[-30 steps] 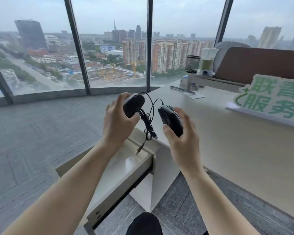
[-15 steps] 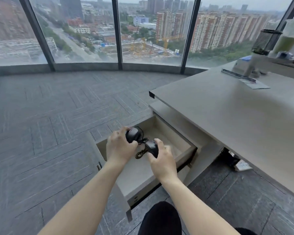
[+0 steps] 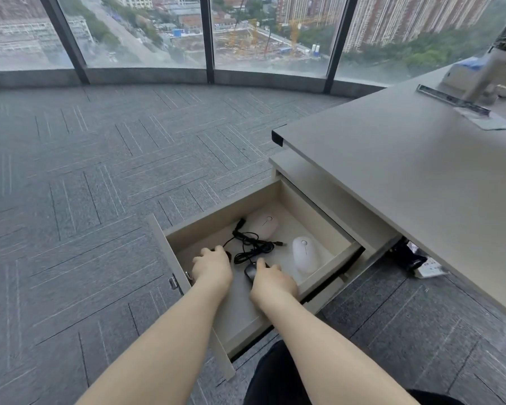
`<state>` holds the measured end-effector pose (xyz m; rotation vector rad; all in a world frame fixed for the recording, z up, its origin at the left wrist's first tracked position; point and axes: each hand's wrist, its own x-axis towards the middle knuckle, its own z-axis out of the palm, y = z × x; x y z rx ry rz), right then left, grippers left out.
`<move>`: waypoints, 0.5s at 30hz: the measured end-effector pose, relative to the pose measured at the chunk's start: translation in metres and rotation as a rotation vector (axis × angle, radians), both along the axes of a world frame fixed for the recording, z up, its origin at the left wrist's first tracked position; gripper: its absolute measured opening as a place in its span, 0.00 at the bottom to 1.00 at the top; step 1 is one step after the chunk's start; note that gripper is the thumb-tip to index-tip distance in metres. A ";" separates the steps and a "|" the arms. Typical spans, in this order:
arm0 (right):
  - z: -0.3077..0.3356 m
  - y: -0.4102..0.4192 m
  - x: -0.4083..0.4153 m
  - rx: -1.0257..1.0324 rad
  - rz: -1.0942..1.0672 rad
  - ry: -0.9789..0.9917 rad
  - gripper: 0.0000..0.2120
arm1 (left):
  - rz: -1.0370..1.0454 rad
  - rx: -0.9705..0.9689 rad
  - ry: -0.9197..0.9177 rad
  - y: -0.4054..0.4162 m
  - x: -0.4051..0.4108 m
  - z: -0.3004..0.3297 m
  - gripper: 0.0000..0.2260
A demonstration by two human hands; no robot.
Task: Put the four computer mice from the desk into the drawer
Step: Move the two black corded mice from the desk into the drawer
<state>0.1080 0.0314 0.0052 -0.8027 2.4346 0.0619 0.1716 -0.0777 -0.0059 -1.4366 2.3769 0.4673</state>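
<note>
The beige drawer (image 3: 327,266) under the desk stands pulled out. Two white mice lie inside: one (image 3: 304,254) near the right wall, a paler one (image 3: 265,226) toward the back. Both my hands are down in the drawer. My left hand (image 3: 212,266) covers a black wired mouse (image 3: 227,254), almost wholly hidden. My right hand (image 3: 270,280) rests on a second black mouse (image 3: 250,271), whose front end shows. Their tangled black cables (image 3: 250,244) lie between the hands and the white mice.
The grey desk top (image 3: 406,176) juts over the drawer on the right, with a metal strip and a stand at its far end. A black bag (image 3: 409,254) lies on the floor beneath. Grey carpet stretches left to the windows. My dark-clothed knee is below the drawer.
Both hands have gone from above the desk edge down into the drawer with the two black mice. My view has tilted down, and the white mice now show.
</note>
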 end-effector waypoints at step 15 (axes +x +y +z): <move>0.032 0.068 0.041 -0.691 0.265 0.197 0.17 | -0.173 -0.396 0.665 0.039 0.053 0.067 0.15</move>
